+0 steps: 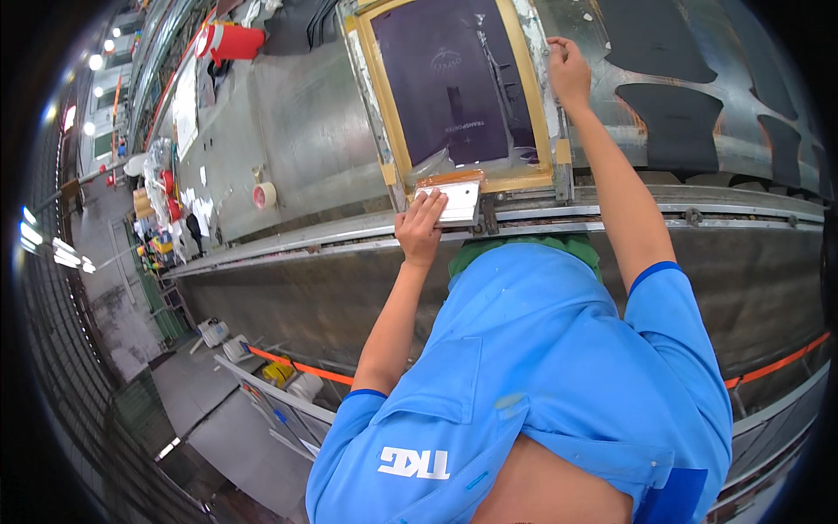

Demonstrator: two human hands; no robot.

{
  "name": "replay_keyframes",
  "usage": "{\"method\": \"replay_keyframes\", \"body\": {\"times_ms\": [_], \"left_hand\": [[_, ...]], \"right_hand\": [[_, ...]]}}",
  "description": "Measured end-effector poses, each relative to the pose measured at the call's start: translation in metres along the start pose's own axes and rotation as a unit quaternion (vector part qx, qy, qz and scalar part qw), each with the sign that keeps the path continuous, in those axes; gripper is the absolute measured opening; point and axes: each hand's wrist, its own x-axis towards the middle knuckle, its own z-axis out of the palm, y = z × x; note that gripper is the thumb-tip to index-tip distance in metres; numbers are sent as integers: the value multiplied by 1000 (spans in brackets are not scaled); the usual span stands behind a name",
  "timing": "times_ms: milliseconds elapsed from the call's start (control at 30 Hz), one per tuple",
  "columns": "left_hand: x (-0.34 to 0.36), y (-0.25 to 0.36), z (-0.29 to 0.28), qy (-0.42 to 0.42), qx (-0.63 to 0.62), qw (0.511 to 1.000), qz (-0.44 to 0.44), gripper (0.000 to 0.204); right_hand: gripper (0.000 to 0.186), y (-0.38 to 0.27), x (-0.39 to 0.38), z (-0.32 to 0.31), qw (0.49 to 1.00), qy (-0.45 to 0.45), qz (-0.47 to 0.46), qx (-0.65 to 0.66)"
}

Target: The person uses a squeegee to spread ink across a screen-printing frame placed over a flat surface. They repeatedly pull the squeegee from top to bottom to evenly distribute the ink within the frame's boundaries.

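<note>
A screen-printing frame (pixel 543 131) with taped yellowish borders lies on the long metal table in front of me. Its dark purple mesh (pixel 436 79) carries a faint design, with smears of clear ink at the near end. My left hand (pixel 421 225) is closed on a squeegee (pixel 460 203) with a pale metal holder and an orange-brown blade edge, resting at the frame's near end. On the frame's right side rail, my right hand (pixel 570 74) has its fingers curled at the edge; what they grip is too small to make out.
Dark cut fabric pieces (pixel 672 122) lie flat on the table to the right. A tape roll (pixel 264 196) and a red jug (pixel 234 42) are on the left part of the table (pixel 305 122). A metal rail (pixel 332 234) runs along the near edge. Behind me stands a railing (pixel 288 397).
</note>
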Motion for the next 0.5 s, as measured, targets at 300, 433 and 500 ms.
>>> {"method": "replay_keyframes", "body": {"times_ms": [300,433,500], "left_hand": [[34,-14,-27,-13,-14,999,38,51],[150,-67,8,80,-40,993,76,42],[214,-89,27,88,-66,993,52,37]], "right_hand": [[24,-1,1,-4,999,-13,36,-8],[23,-11,-5,-4,999,-9,33,-11],[23,-10,-4,-4,999,1,38,-5]]}}
